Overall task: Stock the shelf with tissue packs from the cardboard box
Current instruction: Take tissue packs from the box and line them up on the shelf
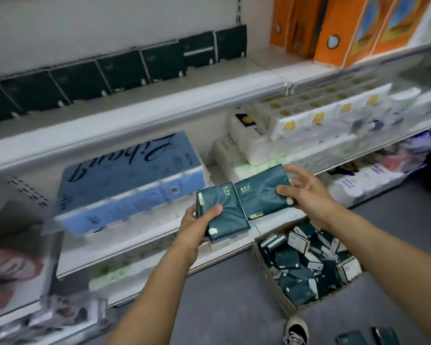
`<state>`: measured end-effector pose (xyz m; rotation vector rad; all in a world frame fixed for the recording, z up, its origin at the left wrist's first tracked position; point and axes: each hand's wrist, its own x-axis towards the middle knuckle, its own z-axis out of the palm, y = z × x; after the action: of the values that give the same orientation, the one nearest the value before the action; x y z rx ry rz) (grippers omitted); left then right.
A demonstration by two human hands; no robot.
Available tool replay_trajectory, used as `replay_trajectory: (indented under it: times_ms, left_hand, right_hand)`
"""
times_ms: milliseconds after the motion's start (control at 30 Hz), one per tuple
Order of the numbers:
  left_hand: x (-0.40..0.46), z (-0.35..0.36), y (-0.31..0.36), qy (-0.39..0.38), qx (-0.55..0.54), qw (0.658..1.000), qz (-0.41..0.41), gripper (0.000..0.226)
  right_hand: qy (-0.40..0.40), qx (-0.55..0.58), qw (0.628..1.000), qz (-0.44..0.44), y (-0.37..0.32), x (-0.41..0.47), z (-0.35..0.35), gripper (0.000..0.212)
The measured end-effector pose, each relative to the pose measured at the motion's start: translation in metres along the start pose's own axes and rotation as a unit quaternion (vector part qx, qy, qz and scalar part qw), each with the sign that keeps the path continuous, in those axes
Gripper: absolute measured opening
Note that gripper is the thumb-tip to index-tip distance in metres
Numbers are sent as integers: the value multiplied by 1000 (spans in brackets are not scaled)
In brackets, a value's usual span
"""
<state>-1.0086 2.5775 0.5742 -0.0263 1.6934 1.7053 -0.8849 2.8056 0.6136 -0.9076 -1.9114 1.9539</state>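
- The left hand grips a small stack of dark green tissue packs, thumb curled over the top pack, fingers underneath; a pale pack shows at the bottom of the stack.
- The right hand pinches a single green tissue pack at its right edge, thumb on top, the other fingers spread loosely behind.
- The single pack lies just right of the stack, their edges touching or nearly so; both are held in the air in front of the shelves.
- Below the right forearm, on the grey floor, stands an open cardboard box full of jumbled green packs.
- Near the bottom edge, a shoe and two more green packs are on the floor.
- Behind the hands, a middle shelf holds a large blue bundle on the left and white paper rolls on the right.
- Farther up, the top shelf carries a row of green packs standing upright against the back wall.
- To the far right on that level stand orange boxes.
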Motion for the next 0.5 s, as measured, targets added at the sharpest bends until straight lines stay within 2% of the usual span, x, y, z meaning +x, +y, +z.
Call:
replay_trajectory:
  times_ms: [200,333,400,500]
  left_hand:
    - [-34,-33,48,6,-19,999,41,76]
    - [-47,-45,72,20,-25,997,70,58]
    - [-50,-47,85,27,-22,996,87,53]
    - [-50,-49,107,34,-19,993,109,60]
  right_hand:
    - [-57,-27,997,-41,-55,-14,38,19]
    - [-77,-57,993,-70,-80,-13,48,10]
    - [-86,-78,990,-80,-94,-8,50,11]
    - [-104,-98,986,-88,-112,5,51,30]
